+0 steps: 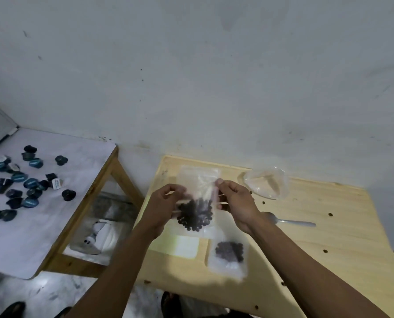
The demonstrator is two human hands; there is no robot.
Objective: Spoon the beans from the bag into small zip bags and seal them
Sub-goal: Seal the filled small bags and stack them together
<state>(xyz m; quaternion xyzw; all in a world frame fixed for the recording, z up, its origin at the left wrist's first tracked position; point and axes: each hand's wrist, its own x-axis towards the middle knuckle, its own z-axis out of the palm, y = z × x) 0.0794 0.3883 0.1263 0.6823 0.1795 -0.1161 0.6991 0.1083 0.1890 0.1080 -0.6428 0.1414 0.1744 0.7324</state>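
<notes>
A small clear zip bag (pixel 194 214) with dark beans in its lower half hangs above the light wooden table (pixel 329 249). My left hand (pixel 162 206) pinches its left top edge and my right hand (pixel 236 204) pinches its right top edge. A second small zip bag of dark beans (pixel 229 255) lies flat on the table near me. The larger clear plastic bag (pixel 266 183) sits crumpled at the table's far side and looks nearly empty. A metal spoon (pixel 292 222) lies on the table to the right of my right hand.
A stack of clear small bags (pixel 198 174) lies behind the held bag, and a pale paper (pixel 184 245) lies under it. Loose beans dot the table. To the left stands a white-covered table (pixel 53 214) with several dark blue capsules (pixel 30 182).
</notes>
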